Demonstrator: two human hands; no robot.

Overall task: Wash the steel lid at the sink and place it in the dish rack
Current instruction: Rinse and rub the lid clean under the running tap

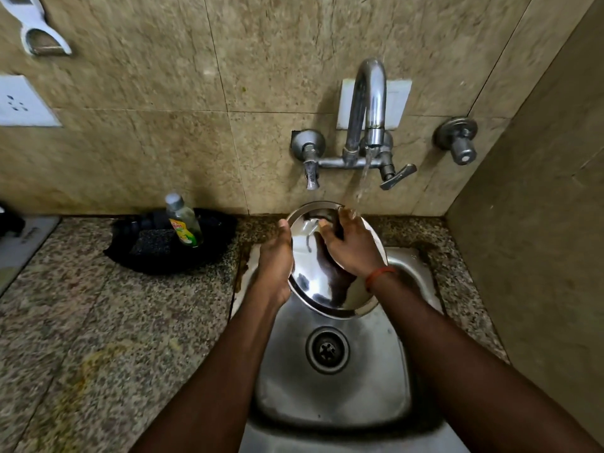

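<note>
A round shiny steel lid point(313, 276) is held tilted over the steel sink point(330, 397), its face turned toward me. My left hand point(276, 259) grips its left rim, thumb over the edge. My right hand point(351, 245) lies on the upper part of the lid's face, fingers bent against it, an orange thread around the wrist. Water runs from the tap point(367, 103) and falls onto the lid's top right edge by my right fingers. No dish rack is in view.
A black tray point(215, 230) on the granite counter point(98, 322) left of the sink holds a dish-soap bottle point(184, 220) and a dark scrub pad point(150, 241). A tiled wall stands close behind, another on the right. The drain point(327, 349) is open.
</note>
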